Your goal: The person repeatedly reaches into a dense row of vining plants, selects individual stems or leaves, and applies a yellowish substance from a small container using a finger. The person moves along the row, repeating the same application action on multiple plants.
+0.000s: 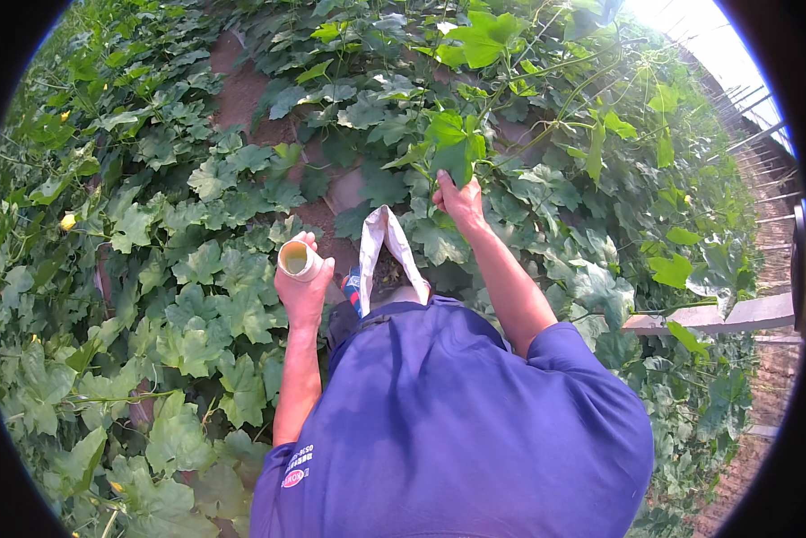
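Observation:
My left hand (302, 289) is wrapped around a small off-white cup (300, 261). Its open mouth faces up and shows something pale yellow inside. Ahead and to the right, my right hand (462, 203) reaches into the vines with its fingers curled. A bright green lobed leaf (458, 153) meets the fingers and partly covers them, so whether they grip it or something small behind it is hidden. Between my arms a white cloth bag (370, 259) hangs at my waist with its mouth spread.
Dense broad-leaved vines (194, 329) surround me, with a few yellow flowers (68, 221) at left. Thin climbing stems (554, 124) cross at upper right. Brown soil (238, 94) shows ahead. A pale curved bar (719, 317) and a ribbed wall (773, 235) stand at right.

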`<state>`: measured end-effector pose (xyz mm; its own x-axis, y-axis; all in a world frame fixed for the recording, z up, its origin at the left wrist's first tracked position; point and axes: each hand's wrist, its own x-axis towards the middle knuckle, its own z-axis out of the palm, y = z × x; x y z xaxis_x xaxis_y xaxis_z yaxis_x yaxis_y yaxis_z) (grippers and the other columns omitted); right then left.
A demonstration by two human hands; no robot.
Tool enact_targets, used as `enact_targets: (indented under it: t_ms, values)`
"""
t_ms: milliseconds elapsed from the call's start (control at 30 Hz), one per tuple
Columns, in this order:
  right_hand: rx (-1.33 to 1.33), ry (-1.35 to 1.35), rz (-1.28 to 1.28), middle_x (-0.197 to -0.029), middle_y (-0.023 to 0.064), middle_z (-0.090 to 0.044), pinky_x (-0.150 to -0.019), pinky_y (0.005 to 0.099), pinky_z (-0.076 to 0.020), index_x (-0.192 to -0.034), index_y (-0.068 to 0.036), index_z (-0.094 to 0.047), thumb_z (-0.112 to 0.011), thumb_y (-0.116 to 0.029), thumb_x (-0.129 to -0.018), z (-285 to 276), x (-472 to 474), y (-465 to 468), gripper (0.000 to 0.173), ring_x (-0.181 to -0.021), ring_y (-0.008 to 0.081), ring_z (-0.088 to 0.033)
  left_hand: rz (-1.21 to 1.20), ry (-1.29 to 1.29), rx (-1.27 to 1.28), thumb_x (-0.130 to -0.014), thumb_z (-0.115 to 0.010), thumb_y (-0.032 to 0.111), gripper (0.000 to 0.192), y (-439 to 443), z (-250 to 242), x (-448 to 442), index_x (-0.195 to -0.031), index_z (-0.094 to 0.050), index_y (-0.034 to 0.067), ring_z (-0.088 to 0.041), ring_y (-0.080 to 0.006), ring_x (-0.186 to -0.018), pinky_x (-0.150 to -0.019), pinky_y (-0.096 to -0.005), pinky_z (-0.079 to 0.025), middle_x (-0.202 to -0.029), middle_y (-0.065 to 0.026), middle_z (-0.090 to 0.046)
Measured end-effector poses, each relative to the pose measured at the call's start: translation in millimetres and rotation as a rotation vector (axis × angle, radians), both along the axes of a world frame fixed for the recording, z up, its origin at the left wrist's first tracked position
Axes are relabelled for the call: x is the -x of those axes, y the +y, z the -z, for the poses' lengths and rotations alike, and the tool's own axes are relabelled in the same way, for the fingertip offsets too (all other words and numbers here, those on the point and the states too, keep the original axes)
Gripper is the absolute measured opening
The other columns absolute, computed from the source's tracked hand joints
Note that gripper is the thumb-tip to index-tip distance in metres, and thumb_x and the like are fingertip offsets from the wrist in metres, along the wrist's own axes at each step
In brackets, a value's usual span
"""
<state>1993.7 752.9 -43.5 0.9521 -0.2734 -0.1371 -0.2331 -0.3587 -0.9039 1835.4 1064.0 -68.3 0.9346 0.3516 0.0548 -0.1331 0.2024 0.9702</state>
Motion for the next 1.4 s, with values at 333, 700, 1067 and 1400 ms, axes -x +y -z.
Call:
enact_targets:
  t_ms: [333,700,1067,1400]
  values:
    - [0.045,-0.071,0.047,-0.068,0.0046,-0.069,-0.054,0.0305,-0.0508,-0.109,-0.001,-0.069,-0.057,-0.043,-0.113,47.2,8.9,-48.2,0.044,-0.057,0.012,-0.061,0.024,0.009,-0.042,-0.08,-0.086,-0.006,0.065,6.7,-16.4,-28.5,-0.14,-0.063,0.002,-0.067,-0.0196,-0.127,-0.111,-0.0359,-0.052,-0.137,-0.0108,-0.07]
    - [-0.06,-0.175,-0.163,-0.097,0.0031,-0.072,-0.065,0.0259,-0.0528,-0.144,-0.012,-0.064,-0.065,-0.025,-0.111,46.2,-81.5,-11.5,0.036,-0.074,0.0079,-0.063,-0.02,0.085,-0.133,-0.078,-0.085,-0.009,0.07,28.7,-1.9,-64.7,-0.143,-0.06,-0.001,-0.066,-0.0232,-0.129,-0.111,-0.0381,-0.053,-0.139,-0.0138,-0.07]
    - [-0.093,-0.634,-0.019,-0.124,0.0179,-0.074,-0.086,0.0327,-0.0566,-0.164,-0.012,-0.047,-0.076,-0.028,-0.103,-148.2,-316.5,41.0,0.07,-0.108,0.0158,-0.071,0.048,0.086,0.008,-0.079,-0.084,-0.006,0.064,61.3,16.2,-212.1,-0.139,-0.063,0.002,-0.067,-0.0187,-0.124,-0.108,-0.0348,-0.053,-0.137,-0.0111,-0.07]
    - [-1.553,-0.571,0.237,-0.082,0.0039,-0.061,-0.061,0.0367,-0.0432,-0.095,-0.011,-0.069,-0.064,-0.032,-0.097,-58.8,-383.4,-44.9,0.022,-0.068,0.0196,-0.053,0.1,0.079,-0.027,-0.079,-0.085,-0.007,0.067,111.1,4.8,-366.6,-0.141,-0.062,0.003,-0.067,-0.0193,-0.127,-0.111,-0.0358,-0.052,-0.139,-0.0112,-0.07]
